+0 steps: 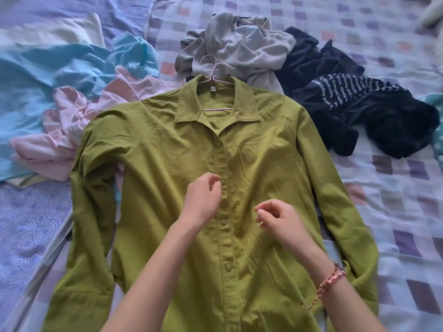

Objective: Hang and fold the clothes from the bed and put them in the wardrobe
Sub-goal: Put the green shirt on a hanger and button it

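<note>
An olive-green button-up shirt [268,164] lies flat and face up on the bed, buttoned down its front. A pink wire hanger [212,75] sits inside its collar, with the hook pointing away from me. My left hand [203,197] hovers over the button placket at chest height, fingers loosely curled and holding nothing. My right hand [278,218] hangs just right of the placket, fingers also loosely curled with nothing in them. A pink bead bracelet is on my right wrist.
Beyond the collar lies a crumpled grey garment [237,46]. A dark navy T-shirt with white lettering [354,104] sits to the right. Pink [64,135] and light-blue [36,75] clothes are heaped at the left. A checked bedsheet [395,188] covers the bed.
</note>
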`<state>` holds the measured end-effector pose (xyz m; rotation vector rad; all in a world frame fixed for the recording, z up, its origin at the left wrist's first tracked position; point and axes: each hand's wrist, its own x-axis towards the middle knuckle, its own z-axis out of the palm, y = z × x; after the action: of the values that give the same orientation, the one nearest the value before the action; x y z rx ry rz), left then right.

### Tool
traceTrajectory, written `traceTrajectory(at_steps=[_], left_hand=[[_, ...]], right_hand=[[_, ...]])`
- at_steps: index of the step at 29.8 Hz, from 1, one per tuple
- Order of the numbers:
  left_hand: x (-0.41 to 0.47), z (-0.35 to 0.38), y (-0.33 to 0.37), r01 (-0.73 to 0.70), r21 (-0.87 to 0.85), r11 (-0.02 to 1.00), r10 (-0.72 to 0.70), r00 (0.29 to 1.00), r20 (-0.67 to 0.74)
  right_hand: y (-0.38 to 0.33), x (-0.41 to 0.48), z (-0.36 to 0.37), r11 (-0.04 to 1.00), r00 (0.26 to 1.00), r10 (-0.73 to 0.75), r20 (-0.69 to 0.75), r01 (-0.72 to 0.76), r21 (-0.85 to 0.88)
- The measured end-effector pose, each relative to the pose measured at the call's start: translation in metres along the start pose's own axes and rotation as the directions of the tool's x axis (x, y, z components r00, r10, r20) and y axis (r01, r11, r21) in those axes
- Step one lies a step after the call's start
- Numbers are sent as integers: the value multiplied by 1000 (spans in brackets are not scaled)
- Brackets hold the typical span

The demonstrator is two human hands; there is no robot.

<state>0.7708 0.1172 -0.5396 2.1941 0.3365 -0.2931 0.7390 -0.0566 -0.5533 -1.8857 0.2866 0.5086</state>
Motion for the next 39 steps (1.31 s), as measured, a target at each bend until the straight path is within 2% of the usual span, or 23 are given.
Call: traceTrajectory(at_steps=[5, 8, 14, 16, 18, 20, 23, 25, 27, 29, 32, 33, 35, 36, 38, 39], left_hand=[[92, -31, 18, -95, 163, 982, 124, 976, -177], [146, -48, 21, -130, 242, 962, 187, 955, -231], [231, -72, 29, -150, 362, 920, 241, 946, -219], [254, -72, 23, -107, 486, 867, 201, 969, -145], [275, -68, 11, -54, 584, 810, 85, 996, -25], [299, -57, -7, 7, 589, 808, -41, 998, 45], [319, -38, -27, 68, 587, 806, -128, 990, 60], [323, -34, -36, 86, 575, 813, -145, 988, 57], [326, -34, -40, 77, 495, 865, -98, 995, 16], [322, -41, -40, 96, 416, 904, -50, 992, -120], [287, -55, -12, 12, 479, 878, 123, 960, -250], [278, -67, -8, -54, 494, 868, 199, 949, -245], [230, -93, 18, -255, 435, 864, 374, 902, -215], [207, -107, 27, -334, 417, 845, 435, 884, -173], [149, -147, 57, -441, 422, 792, 519, 850, -87], [120, -170, 75, -447, 434, 782, 519, 853, -58]], right_hand=[[-50, 81, 0, 991, 994, -86, -61, 80, -104], [-77, 122, 5, 963, 981, -178, -73, 158, -217], [-132, 200, 25, 872, 946, -318, -57, 268, -410], [-147, 227, 33, 822, 935, -354, 4, 313, -476], [-155, 260, 39, 680, 921, -379, 94, 346, -646], [-155, 300, 44, 526, 932, -333, 144, 310, -792], [-132, 338, 58, 542, 975, -195, 102, 194, -818], [-114, 348, 68, 558, 974, -205, 98, 199, -806], [-112, 350, 66, 592, 975, -194, 107, 204, -780], [-125, 347, 61, 614, 974, -192, 119, 214, -759], [-156, 312, 30, 569, 929, -362, 79, 287, -771], [-168, 306, 30, 566, 901, -428, 76, 332, -754], [-198, 259, 1, 627, 838, -530, 129, 490, -606], [-213, 237, -8, 650, 833, -524, 176, 525, -549], [-254, 184, -35, 616, 777, -546, 313, 626, -479], [-277, 158, -43, 581, 737, -567, 368, 674, -456]])
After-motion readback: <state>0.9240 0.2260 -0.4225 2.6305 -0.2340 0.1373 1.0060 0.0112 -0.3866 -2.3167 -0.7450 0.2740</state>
